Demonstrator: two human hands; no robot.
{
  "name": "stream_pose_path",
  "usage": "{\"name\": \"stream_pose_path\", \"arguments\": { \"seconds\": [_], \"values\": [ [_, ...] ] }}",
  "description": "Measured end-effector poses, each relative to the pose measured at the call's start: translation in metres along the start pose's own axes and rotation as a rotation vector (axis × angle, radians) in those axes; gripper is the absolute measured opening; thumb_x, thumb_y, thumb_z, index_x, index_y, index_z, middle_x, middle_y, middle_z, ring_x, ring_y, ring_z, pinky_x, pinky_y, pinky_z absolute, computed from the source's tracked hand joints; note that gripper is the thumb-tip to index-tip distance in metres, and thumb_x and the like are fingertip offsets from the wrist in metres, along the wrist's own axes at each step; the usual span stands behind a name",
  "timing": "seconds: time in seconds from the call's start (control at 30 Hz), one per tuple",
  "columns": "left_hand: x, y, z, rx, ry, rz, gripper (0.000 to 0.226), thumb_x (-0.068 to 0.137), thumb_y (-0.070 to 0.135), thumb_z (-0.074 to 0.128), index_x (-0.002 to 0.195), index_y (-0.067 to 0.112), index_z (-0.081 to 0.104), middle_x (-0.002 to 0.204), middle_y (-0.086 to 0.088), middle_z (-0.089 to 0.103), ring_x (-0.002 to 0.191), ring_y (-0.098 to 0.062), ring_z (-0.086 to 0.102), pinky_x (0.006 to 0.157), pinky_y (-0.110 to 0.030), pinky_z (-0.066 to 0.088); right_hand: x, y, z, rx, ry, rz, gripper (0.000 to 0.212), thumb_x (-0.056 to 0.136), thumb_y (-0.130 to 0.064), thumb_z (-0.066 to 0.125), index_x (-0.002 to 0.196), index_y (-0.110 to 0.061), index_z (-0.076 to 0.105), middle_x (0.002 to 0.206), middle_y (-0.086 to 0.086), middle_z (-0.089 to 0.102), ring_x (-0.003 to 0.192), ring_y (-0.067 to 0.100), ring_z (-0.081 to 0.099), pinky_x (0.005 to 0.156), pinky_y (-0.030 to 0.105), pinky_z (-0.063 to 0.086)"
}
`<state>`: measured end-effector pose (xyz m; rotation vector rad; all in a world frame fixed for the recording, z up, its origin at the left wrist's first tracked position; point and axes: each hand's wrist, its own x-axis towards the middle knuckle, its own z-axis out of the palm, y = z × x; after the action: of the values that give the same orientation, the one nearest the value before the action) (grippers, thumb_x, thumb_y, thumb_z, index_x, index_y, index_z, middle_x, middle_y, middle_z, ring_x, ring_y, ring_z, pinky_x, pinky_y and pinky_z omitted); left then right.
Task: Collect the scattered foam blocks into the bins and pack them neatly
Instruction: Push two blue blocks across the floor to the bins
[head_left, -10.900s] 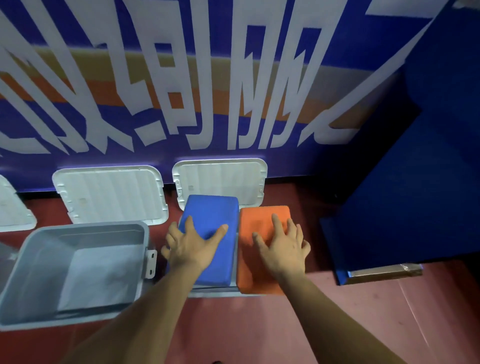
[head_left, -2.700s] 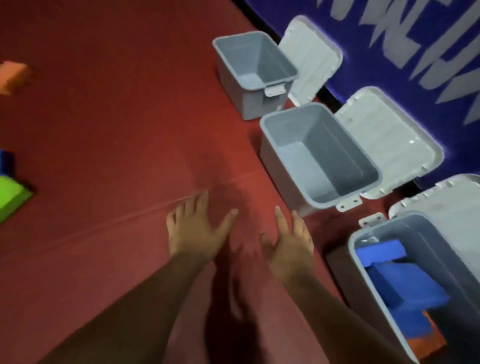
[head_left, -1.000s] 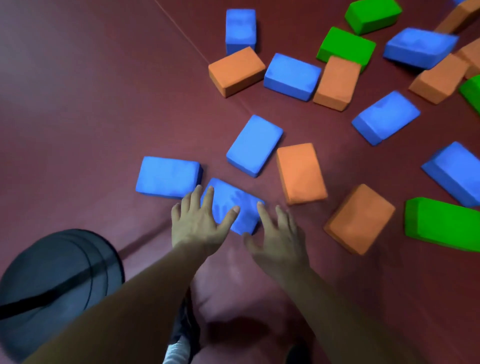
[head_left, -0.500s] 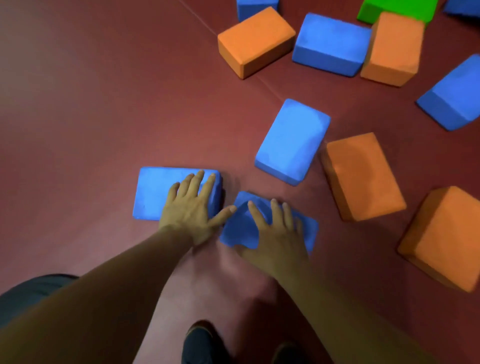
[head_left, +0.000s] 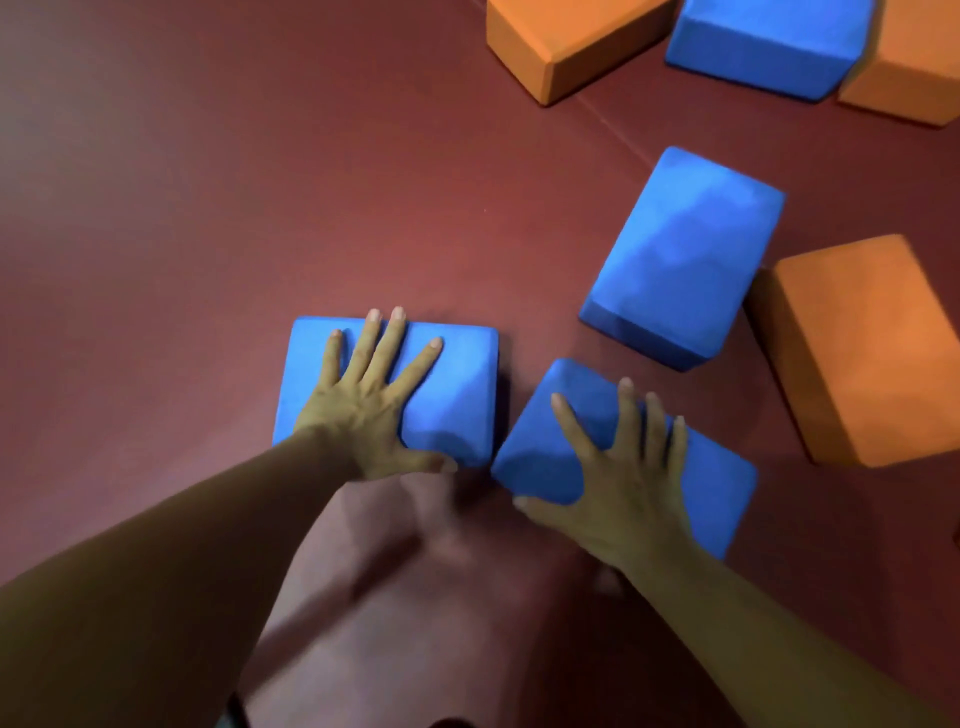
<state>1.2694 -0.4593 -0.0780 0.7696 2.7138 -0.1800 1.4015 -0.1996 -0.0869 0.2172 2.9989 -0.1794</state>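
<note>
My left hand (head_left: 363, 415) is on the left block (head_left: 457, 384) and my right hand (head_left: 628, 493) on the right block (head_left: 540, 447), both flat and wide; next I should grip and lift.

Your left hand (head_left: 374, 410) lies flat on the left blue block (head_left: 457, 395), fingers spread across its top, thumb along the near edge. Your right hand (head_left: 623, 483) lies spread on the right blue block (head_left: 540, 447), which sits at an angle, its corner just beside the left one. Both blocks rest on the dark red floor (head_left: 208, 182). A third blue block (head_left: 685, 254) lies beyond, touching an orange block (head_left: 862, 348). Two more orange blocks (head_left: 566, 36) (head_left: 909, 78) and another blue one (head_left: 763, 41) lie at the top edge.
</note>
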Motion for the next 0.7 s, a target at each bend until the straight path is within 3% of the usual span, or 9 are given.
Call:
{"name": "stream_pose_path", "arguments": {
  "seconds": [0.13, 0.2, 0.27, 0.37, 0.47, 0.53, 0.6, 0.67, 0.7],
  "values": [
    [0.013, -0.009, -0.002, -0.023, 0.010, -0.015, 0.142, 0.049, 0.104, 0.022, 0.162, 0.020, 0.011, 0.168, -0.019, 0.005, 0.155, -0.040, 0.000, 0.121, -0.064, 0.004, 0.019, -0.014, -0.001, -0.028, 0.029, 0.088, 0.118, 0.054, -0.099, 0.048, 0.156, -0.042, 0.033, 0.160, 0.027, 0.023, 0.141, 0.051, 0.030, 0.114, 0.069, 0.020],
    [0.019, -0.008, -0.006, -0.057, -0.005, -0.081, 0.146, 0.045, 0.108, 0.017, 0.163, 0.022, 0.006, 0.167, -0.020, 0.007, 0.154, -0.041, -0.003, 0.121, -0.063, 0.000, 0.022, -0.014, 0.000, -0.055, 0.059, 0.123, 0.114, 0.059, -0.100, 0.044, 0.156, -0.040, 0.035, 0.159, 0.029, 0.025, 0.139, 0.050, 0.033, 0.112, 0.068, 0.024],
    [0.023, 0.002, -0.009, -0.103, -0.013, -0.201, 0.147, 0.044, 0.110, 0.011, 0.162, 0.024, 0.002, 0.164, -0.024, 0.007, 0.153, -0.042, -0.003, 0.121, -0.061, -0.002, 0.026, -0.014, 0.001, -0.057, 0.098, 0.215, 0.110, 0.066, -0.101, 0.039, 0.156, -0.038, 0.035, 0.157, 0.032, 0.027, 0.136, 0.052, 0.036, 0.109, 0.069, 0.028],
    [0.026, 0.027, -0.014, -0.211, 0.004, -0.473, 0.140, 0.049, 0.109, 0.014, 0.161, 0.028, -0.003, 0.162, -0.026, 0.007, 0.150, -0.043, 0.007, 0.119, -0.058, 0.010, 0.035, -0.019, -0.003, 0.003, 0.094, 0.357, 0.111, 0.066, -0.101, 0.037, 0.158, -0.038, 0.030, 0.157, 0.035, 0.024, 0.136, 0.051, 0.036, 0.106, 0.069, 0.030],
    [0.025, 0.043, -0.017, -0.260, -0.056, -0.616, 0.137, 0.050, 0.110, 0.018, 0.159, 0.033, -0.012, 0.165, -0.021, -0.001, 0.148, -0.041, 0.013, 0.113, -0.057, 0.020, 0.026, -0.009, -0.007, -0.034, 0.037, 0.281, 0.119, 0.060, -0.103, 0.037, 0.159, -0.039, 0.026, 0.159, 0.035, 0.021, 0.134, 0.049, 0.036, 0.104, 0.068, 0.031],
    [0.020, 0.043, -0.016, -0.232, -0.073, -0.596, 0.142, 0.044, 0.112, 0.014, 0.158, 0.033, -0.018, 0.166, -0.020, -0.004, 0.147, -0.040, 0.014, 0.111, -0.057, 0.023, 0.013, 0.004, -0.007, -0.075, -0.047, 0.181, 0.126, 0.053, -0.104, 0.040, 0.160, -0.041, 0.018, 0.161, 0.031, 0.015, 0.140, 0.049, 0.029, 0.107, 0.072, 0.026],
    [0.017, 0.042, -0.012, -0.199, -0.102, -0.533, 0.148, 0.039, 0.114, 0.016, 0.156, 0.032, -0.022, 0.166, -0.018, -0.004, 0.151, -0.038, 0.002, 0.114, -0.060, 0.017, 0.005, 0.013, -0.004, -0.064, -0.117, 0.154, 0.130, 0.049, -0.105, 0.041, 0.160, -0.047, 0.006, 0.164, 0.027, 0.006, 0.146, 0.051, 0.017, 0.109, 0.074, 0.023],
    [0.019, 0.043, -0.011, -0.226, -0.107, -0.495, 0.149, 0.039, 0.113, 0.027, 0.156, 0.034, -0.021, 0.162, -0.019, 0.002, 0.152, -0.038, -0.003, 0.117, -0.063, 0.009, 0.003, 0.014, -0.003, -0.059, -0.084, 0.161, 0.127, 0.050, -0.103, 0.044, 0.160, -0.047, 0.012, 0.163, 0.026, 0.009, 0.143, 0.052, 0.023, 0.106, 0.071, 0.029],
    [0.021, 0.044, -0.013, -0.259, -0.091, -0.496, 0.148, 0.039, 0.111, 0.032, 0.156, 0.036, -0.017, 0.159, -0.019, 0.009, 0.151, -0.037, 0.004, 0.117, -0.065, 0.009, 0.004, 0.013, -0.003, -0.062, -0.053, 0.156, 0.124, 0.052, -0.101, 0.046, 0.159, -0.045, 0.019, 0.162, 0.027, 0.013, 0.138, 0.051, 0.030, 0.102, 0.069, 0.033]
  ]
}}
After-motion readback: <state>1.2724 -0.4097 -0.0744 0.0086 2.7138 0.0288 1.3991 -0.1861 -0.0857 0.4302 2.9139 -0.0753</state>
